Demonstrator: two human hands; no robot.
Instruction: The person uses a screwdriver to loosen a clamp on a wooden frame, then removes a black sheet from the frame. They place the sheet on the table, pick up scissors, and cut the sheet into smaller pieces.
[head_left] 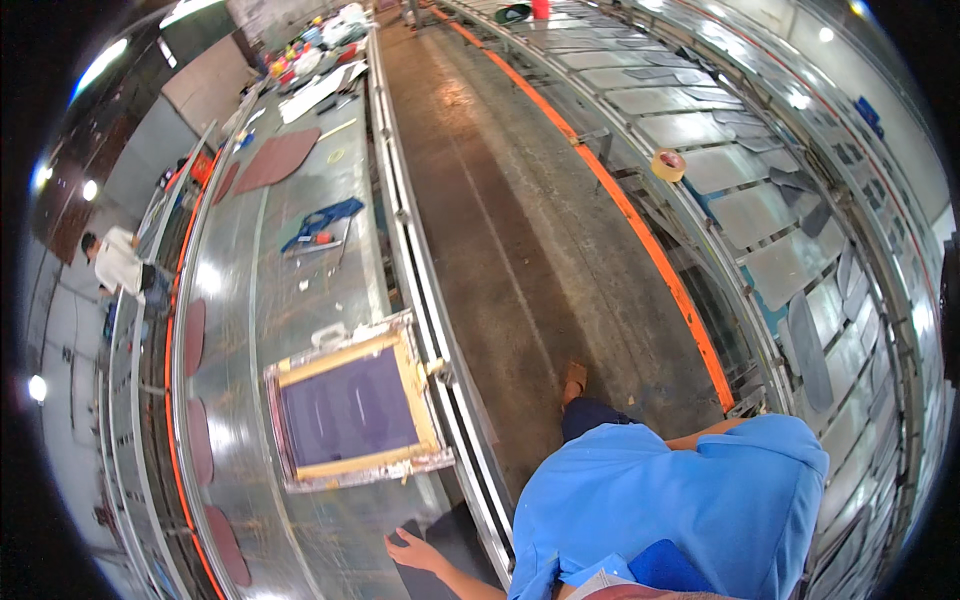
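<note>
My left hand (418, 553) reaches over the long table on the left, fingers stretched out with a gap beside the thumb. It rests at the edge of a dark grey flat panel (462, 540) lying near the table's side rail. Just beyond the hand lies a screen-printing frame (428, 395), its pale, stained border around a dark purple mesh (350, 408). My right forearm (705, 433) shows only in part beside the blue shirt; the right hand is hidden behind my body.
Reddish-brown panels (280, 158) lie along the left table (230, 340), with a dark blue cloth (320, 222) farther up. A tape roll (668, 165) sits on the rail of the right table, which holds rows of grey panels (808, 350). Another person (125, 262) stands at far left.
</note>
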